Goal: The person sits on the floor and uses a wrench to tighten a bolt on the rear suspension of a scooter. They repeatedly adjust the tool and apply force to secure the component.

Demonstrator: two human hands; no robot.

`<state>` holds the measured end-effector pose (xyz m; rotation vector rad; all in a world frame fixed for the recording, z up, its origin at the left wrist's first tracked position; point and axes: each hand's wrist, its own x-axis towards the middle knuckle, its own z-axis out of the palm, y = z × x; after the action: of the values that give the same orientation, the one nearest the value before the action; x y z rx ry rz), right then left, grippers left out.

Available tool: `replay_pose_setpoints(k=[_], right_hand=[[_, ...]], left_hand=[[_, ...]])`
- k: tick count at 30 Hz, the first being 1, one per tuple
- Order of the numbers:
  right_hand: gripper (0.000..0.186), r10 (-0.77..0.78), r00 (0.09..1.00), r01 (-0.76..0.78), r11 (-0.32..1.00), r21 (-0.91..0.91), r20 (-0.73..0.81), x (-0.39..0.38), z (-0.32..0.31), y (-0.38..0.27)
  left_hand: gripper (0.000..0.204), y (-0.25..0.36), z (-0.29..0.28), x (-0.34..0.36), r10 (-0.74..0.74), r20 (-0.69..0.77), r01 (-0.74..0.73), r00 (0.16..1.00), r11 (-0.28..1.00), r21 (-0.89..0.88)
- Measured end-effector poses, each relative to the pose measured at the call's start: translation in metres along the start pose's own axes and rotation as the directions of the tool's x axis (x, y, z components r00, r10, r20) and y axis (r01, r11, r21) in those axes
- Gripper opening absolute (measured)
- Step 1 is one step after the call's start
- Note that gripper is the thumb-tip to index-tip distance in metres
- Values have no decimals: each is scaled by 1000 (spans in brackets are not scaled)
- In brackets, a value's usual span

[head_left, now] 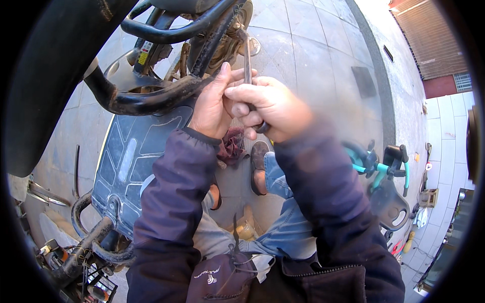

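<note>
My right hand is closed around a long metal wrench. The wrench stands upright in the picture, its upper end at the dirty, greasy hub area of a black-framed vehicle. Its dark lower end comes out below my fist. My left hand is cupped beside it, thumb up and fingers stretched behind the shaft; it grips nothing that I can see. Close to my left wrist runs a thick black tube of the vehicle's frame. A dark red rag shows below my hands, near my shoes.
On the left lie a footboard with a ribbed mat and a long black seat. More tubing and loose parts crowd the lower left. A turquoise-and-black child's ride-on stands at right by a pale wall, with tools scattered beyond it.
</note>
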<state>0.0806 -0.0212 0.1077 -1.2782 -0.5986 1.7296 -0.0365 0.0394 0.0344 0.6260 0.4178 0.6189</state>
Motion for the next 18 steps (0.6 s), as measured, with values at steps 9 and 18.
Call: replay_pose_setpoints(k=[9,18], right_hand=[[22,-44,982,10,983,181,186,6,8,-27],[24,-67,996,55,985,166,65,23,37,-19]], left_hand=[[51,1,-3,-3,140,74,-122,987,971,-208],[53,1,-5,-4,213,11,-188,977,885,-425]])
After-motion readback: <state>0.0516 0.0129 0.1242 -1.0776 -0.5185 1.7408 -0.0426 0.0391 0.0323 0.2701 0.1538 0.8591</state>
